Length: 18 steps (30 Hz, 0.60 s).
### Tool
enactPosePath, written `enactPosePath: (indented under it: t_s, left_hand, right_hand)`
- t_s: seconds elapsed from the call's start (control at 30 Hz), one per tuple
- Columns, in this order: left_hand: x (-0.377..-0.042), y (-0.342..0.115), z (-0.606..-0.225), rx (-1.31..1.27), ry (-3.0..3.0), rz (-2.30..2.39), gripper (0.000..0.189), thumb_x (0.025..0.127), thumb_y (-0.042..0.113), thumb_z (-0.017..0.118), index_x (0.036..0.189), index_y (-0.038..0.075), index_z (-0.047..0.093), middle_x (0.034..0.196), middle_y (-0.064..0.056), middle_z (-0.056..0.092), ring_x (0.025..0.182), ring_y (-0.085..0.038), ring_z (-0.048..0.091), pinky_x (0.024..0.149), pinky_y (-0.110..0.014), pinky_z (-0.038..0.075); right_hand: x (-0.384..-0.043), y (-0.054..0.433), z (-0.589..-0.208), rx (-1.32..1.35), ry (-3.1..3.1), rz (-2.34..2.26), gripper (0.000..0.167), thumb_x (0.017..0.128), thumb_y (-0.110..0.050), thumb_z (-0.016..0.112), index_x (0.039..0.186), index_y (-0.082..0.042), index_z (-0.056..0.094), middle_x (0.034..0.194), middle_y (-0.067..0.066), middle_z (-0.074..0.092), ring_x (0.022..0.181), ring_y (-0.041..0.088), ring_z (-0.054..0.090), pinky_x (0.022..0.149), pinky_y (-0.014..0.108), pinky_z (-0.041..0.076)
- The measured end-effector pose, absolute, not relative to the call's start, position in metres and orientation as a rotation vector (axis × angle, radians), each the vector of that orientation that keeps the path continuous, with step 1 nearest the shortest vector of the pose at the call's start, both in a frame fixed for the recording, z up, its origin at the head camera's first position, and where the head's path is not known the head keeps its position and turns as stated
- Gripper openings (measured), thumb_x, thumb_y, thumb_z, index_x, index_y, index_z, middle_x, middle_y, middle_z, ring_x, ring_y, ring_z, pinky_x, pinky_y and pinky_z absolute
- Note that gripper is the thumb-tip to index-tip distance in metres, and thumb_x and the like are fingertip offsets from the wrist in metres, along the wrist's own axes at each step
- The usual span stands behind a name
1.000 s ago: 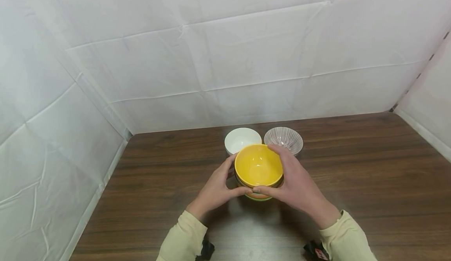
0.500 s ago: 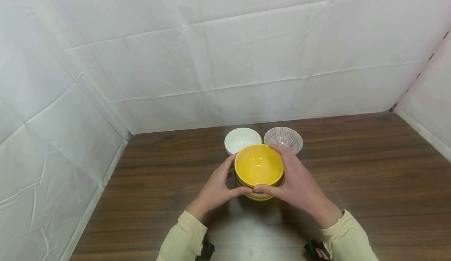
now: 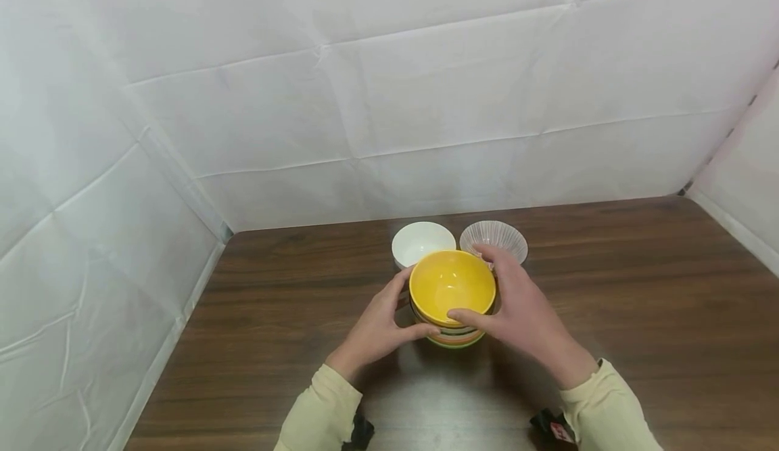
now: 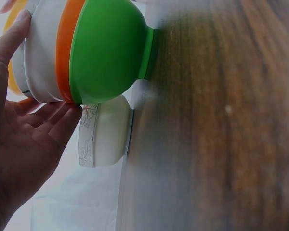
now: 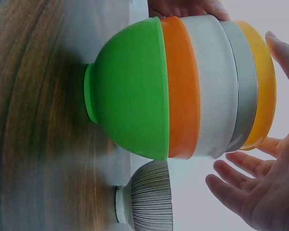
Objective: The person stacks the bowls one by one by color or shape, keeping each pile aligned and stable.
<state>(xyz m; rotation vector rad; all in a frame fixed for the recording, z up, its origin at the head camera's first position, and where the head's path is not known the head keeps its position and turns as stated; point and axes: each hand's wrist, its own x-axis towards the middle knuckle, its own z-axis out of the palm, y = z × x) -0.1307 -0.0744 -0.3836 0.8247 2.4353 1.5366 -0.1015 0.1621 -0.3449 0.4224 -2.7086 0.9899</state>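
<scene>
A stack of nested bowls stands upright on the table. Its yellow bowl (image 3: 452,287) is on top, above a grey bowl (image 5: 244,86), a white bowl (image 5: 213,86), an orange bowl (image 5: 184,91) and a green bowl (image 5: 127,91) at the bottom. My left hand (image 3: 379,326) holds the stack's left side, thumb in front and fingers curled behind. On the right, my right hand (image 3: 526,309) is spread loosely round the yellow bowl's rim. In the right wrist view its thumb stands off from the yellow bowl, and its fingers are relaxed beside the stack.
Close behind the stack, a separate white bowl (image 3: 421,240) with a leaf-patterned band stands on the left. A striped bowl (image 3: 500,234) is at its right. White sheeting (image 3: 438,99) borders the dark wooden table (image 3: 274,289) at the back and sides.
My right hand has loosened from the stack, its thumb and fingers spreading away from the yellow bowl. My left hand keeps its hold. The head view has shifted slightly.
</scene>
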Motion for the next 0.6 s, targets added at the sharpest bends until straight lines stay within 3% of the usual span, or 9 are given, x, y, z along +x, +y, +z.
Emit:
enactPosePath:
  t_s: [0.27,0.6]
  left_hand:
    - [-0.132,-0.070,-0.383,0.819,2.430,1.539,0.091,0.082,0.029,0.083,0.155,0.020,0.030,0.156,0.003,0.041,0.142,-0.016,0.044,0.115,-0.038,0.043]
    - [-0.135,-0.067,-0.383,0.791,2.426,1.548,0.092,0.080,0.026,0.085,0.154,0.020,0.031,0.155,0.004,0.043,0.141,-0.015,0.045,0.115,-0.037,0.043]
  right_hand:
    - [-0.109,0.177,-0.342,0.367,-2.678,1.037,0.097,0.076,-0.041,0.086,0.149,-0.004,0.034,0.147,0.022,0.044,0.134,0.042,0.046,0.107,0.066,0.041]
    - [-0.122,0.194,-0.340,0.299,-2.625,1.064,0.091,0.081,-0.039,0.083,0.148,-0.001,0.035,0.147,0.023,0.041,0.134,0.043,0.043,0.108,0.068,0.037]
